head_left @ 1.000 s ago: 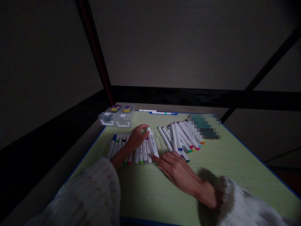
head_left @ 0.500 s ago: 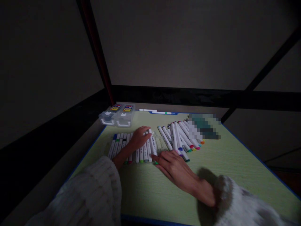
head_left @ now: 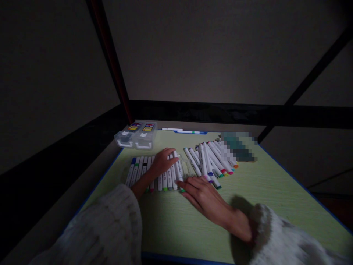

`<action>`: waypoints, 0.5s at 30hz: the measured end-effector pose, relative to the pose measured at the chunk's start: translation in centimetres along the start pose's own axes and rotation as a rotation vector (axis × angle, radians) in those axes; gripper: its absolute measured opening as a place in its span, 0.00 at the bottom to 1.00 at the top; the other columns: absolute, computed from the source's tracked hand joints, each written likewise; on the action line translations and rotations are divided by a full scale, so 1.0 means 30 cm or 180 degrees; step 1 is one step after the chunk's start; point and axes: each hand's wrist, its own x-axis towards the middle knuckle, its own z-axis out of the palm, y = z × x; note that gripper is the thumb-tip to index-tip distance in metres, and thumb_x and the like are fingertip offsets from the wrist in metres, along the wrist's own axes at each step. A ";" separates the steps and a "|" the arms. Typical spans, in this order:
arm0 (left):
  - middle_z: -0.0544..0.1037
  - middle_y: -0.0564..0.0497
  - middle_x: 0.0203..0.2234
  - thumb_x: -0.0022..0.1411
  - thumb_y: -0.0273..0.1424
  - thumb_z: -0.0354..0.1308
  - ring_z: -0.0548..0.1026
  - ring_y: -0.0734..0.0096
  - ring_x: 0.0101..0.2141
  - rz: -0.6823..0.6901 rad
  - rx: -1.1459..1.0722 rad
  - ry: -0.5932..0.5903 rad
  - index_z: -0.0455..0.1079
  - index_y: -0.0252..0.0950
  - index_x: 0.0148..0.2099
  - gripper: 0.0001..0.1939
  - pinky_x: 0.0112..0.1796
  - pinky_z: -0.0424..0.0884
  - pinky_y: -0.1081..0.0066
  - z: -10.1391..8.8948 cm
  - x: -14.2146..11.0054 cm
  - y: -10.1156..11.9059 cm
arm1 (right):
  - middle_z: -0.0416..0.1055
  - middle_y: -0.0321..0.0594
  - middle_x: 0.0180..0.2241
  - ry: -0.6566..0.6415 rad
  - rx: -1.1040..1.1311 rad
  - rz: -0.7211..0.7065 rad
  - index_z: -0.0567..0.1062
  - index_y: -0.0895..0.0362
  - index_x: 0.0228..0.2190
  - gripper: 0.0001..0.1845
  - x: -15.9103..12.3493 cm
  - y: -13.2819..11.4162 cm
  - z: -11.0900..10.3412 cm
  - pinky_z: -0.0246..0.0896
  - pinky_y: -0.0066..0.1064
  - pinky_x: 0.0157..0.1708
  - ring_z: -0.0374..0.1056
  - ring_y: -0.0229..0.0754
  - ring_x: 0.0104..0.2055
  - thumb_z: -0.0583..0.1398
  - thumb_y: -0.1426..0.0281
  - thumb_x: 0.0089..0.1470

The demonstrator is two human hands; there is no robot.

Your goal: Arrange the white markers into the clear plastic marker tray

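A white marker (head_left: 178,167) with a green end sits at the right end of a side-by-side row of white markers (head_left: 164,180). My left hand (head_left: 163,162) reaches over the row, its fingers closed about the far end of that marker. At the near end, my right hand (head_left: 202,195) has its fingertips closed on the same marker. Clear plastic (head_left: 188,167) shows beside it and seems to lie under the row. Blue, green and black ends show on markers at the row's left. My left hand and forearm hide part of the row.
A loose pile of white markers (head_left: 213,156) with coloured ends lies right of the row. Two clear plastic cases (head_left: 145,140) with handles stand at the far left. Two thin pens (head_left: 187,131) rest along the table's far edge. A blurred-out greenish object (head_left: 239,147) lies at the far right.
The view has shifted very slightly. Both hands keep their places on the marker, and the other markers have not visibly moved.
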 end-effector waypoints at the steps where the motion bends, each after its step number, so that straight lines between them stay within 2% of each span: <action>1: 0.73 0.43 0.40 0.51 0.28 0.56 0.71 0.65 0.42 -0.0004 -0.0016 -0.0002 0.67 0.28 0.45 0.18 0.46 0.65 0.66 0.001 0.001 -0.002 | 0.69 0.42 0.34 0.0005 0.0038 0.0005 0.67 0.57 0.46 0.15 0.000 0.001 0.001 0.58 0.35 0.35 0.64 0.42 0.36 0.51 0.70 0.57; 15: 0.73 0.48 0.37 0.49 0.29 0.57 0.71 0.67 0.40 0.0056 0.0043 0.0022 0.67 0.33 0.43 0.16 0.44 0.66 0.66 0.011 0.007 -0.011 | 0.68 0.42 0.33 -0.0005 0.0349 0.0055 0.68 0.59 0.46 0.15 -0.006 0.008 0.003 0.60 0.36 0.36 0.64 0.43 0.36 0.50 0.71 0.57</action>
